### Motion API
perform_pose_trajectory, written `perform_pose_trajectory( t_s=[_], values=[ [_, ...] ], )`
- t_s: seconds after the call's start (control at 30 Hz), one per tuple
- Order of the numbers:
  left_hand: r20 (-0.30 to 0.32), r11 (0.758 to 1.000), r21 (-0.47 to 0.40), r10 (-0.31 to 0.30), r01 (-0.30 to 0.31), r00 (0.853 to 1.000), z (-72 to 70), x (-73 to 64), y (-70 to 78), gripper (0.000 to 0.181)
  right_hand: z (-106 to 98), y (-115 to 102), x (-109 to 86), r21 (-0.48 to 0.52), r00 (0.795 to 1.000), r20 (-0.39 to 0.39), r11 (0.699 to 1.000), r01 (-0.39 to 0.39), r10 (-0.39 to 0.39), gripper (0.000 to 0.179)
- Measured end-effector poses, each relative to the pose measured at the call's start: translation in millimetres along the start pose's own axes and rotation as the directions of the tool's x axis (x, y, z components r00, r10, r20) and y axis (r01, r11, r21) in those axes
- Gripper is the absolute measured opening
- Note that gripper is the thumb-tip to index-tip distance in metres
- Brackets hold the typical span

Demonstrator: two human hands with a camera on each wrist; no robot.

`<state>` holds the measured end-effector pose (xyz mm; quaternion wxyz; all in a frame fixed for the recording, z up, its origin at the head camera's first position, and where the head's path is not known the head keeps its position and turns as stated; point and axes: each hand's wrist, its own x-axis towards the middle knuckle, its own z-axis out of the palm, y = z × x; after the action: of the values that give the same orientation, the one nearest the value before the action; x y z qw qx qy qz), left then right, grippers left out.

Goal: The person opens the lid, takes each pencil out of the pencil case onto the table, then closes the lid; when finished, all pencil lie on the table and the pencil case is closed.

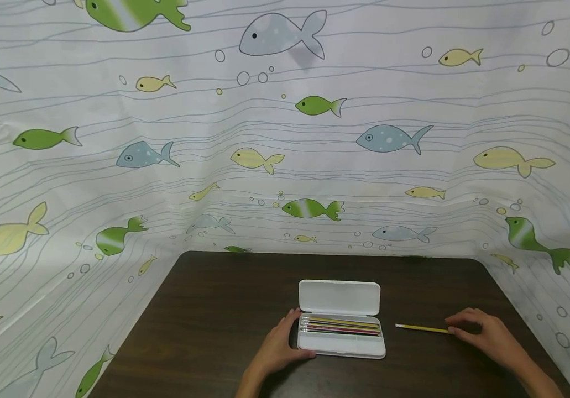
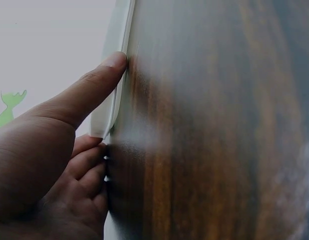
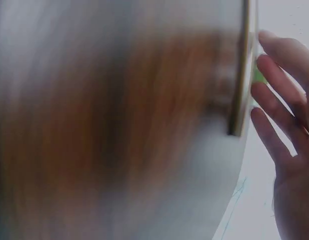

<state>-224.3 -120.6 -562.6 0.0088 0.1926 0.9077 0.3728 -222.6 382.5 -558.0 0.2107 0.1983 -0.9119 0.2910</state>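
Note:
A white pencil case [image 1: 341,347] lies on the dark table with its lid [image 1: 339,297] raised at the back. Several pencils [image 1: 341,326], striped in yellow, red and dark colours, lie side by side in its rear compartment. My left hand [image 1: 281,344] grips the case's left end, thumb along the front edge and fingers at the far side; the case [image 2: 116,95] also shows in the left wrist view. To the right, a yellow pencil [image 1: 421,328] points its white end toward the case. My right hand [image 1: 486,334] is at its other end, fingers spread beside the pencil [image 3: 242,75].
The dark wood-grain table [image 1: 225,293] has rounded back corners. Around its back and sides hangs a white fish-patterned sheet [image 1: 334,166].

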Motion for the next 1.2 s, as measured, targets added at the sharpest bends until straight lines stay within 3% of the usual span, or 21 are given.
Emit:
perform_pose_trajectory(
  t_s=[0.13,0.37,0.5,0.7,0.9,1.2],
  values=[
    [0.006,1.0,0.0,-0.015,0.015,1.0,1.0,-0.6,-1.0,0.098,1,-23,13.3,-0.011,0.998,-0.062,0.999,-0.034,0.033,0.029],
    [-0.006,1.0,0.008,-0.01,0.01,1.0,2.1,-0.1,-4.6,0.099,20,-71,48.9,0.038,0.998,-0.07,0.999,-0.004,0.007,0.027],
    [-0.01,1.0,0.013,-0.004,0.004,1.0,2.1,0.5,-5.3,0.097,48,-96,62.9,0.108,0.999,-0.037,0.994,0.02,-0.016,0.024],
    [-0.009,1.0,0.008,0.006,-0.006,1.0,2.3,0.2,-4.0,0.096,92,-126,75.9,0.235,0.996,0.087,0.972,-0.005,-0.016,0.016],
    [-0.005,1.0,0.011,0.01,-0.01,1.0,4.6,-0.9,-4.8,0.097,112,-140,85.0,0.289,0.989,0.144,0.957,-0.009,-0.034,0.012],
    [-0.009,1.0,0.017,0.006,-0.005,1.0,1.9,0.0,-3.7,0.097,112,-145,90.1,0.28,0.986,0.163,0.96,-0.021,-0.026,0.011]
  ],
)
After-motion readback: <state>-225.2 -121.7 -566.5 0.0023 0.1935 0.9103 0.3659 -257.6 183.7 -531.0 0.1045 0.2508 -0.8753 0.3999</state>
